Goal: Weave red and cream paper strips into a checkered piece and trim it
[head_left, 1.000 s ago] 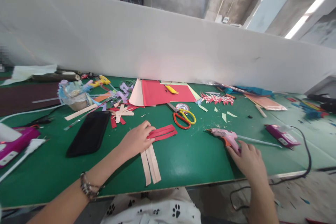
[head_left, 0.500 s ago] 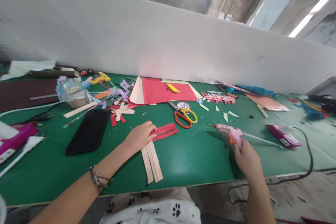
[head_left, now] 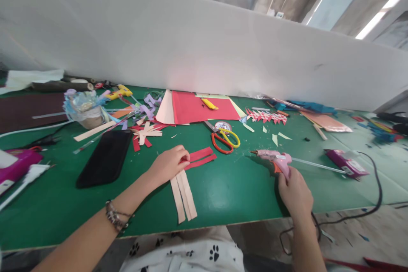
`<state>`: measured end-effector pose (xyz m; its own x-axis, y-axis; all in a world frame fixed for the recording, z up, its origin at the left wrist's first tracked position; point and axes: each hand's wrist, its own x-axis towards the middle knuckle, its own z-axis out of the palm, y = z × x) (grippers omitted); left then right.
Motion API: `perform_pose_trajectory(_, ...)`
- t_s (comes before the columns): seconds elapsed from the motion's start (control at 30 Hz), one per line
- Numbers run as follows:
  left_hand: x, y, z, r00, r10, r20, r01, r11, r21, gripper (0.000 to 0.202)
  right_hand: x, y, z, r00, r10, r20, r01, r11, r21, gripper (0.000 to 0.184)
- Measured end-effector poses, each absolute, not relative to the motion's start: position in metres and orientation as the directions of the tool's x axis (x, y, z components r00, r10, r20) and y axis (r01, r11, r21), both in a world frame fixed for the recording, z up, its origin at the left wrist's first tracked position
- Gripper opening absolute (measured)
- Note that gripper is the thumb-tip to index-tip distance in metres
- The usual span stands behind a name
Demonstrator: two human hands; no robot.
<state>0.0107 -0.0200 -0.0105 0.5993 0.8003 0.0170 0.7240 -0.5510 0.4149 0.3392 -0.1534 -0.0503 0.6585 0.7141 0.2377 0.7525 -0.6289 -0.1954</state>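
My left hand [head_left: 168, 161] is closed with its fingertips on the spot where red paper strips [head_left: 201, 157] and cream paper strips [head_left: 184, 197] meet at an angle; the joint itself is hidden under the fingers. The red strips point right, the cream ones toward the table's front edge. My right hand [head_left: 295, 189] grips a pink hot glue gun [head_left: 276, 160] by its handle, nozzle facing left, a clear glue stick [head_left: 318, 164] trailing out behind. Between the hands, farther back, lie scissors [head_left: 225, 139] with one red and one yellow handle.
A black phone [head_left: 105, 158] lies left, near a purple power strip [head_left: 19, 168]. Red paper sheets [head_left: 191, 108] carry a yellow box cutter [head_left: 209, 104]. Woven red-white paper [head_left: 266, 116] lies behind the glue gun. Another purple power strip [head_left: 346, 163] with a black cord stands right. A white partition [head_left: 204, 46] closes the back.
My right hand has brought the glue gun slightly left and turned it a little. The left hand stays on the strips, its fingers shifted only slightly.
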Motion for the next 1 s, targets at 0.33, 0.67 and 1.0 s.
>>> perform_pose_trajectory(0.33,0.0068,-0.0175,-0.0069,0.617,0.785,0.057,0.706,-0.583,0.403,0.025,0.3359,-0.1533,-0.0474,0.657,0.717,0.232,0.754,-0.631,-0.183,0.034)
perform_pose_trajectory(0.67,0.0097,-0.0179,-0.015,0.565,0.815,0.129,0.771,-0.577,0.269,0.027,0.3359,-0.1536,-0.0494,0.644,0.716,0.268,0.763,-0.622,-0.173,0.033)
perform_pose_trajectory(1.0,0.011,-0.0201,-0.0106,0.54,0.839,0.071,0.783,-0.531,0.324,0.029,0.3325,-0.153,-0.0448,0.657,0.716,0.236,0.753,-0.637,-0.162,0.033)
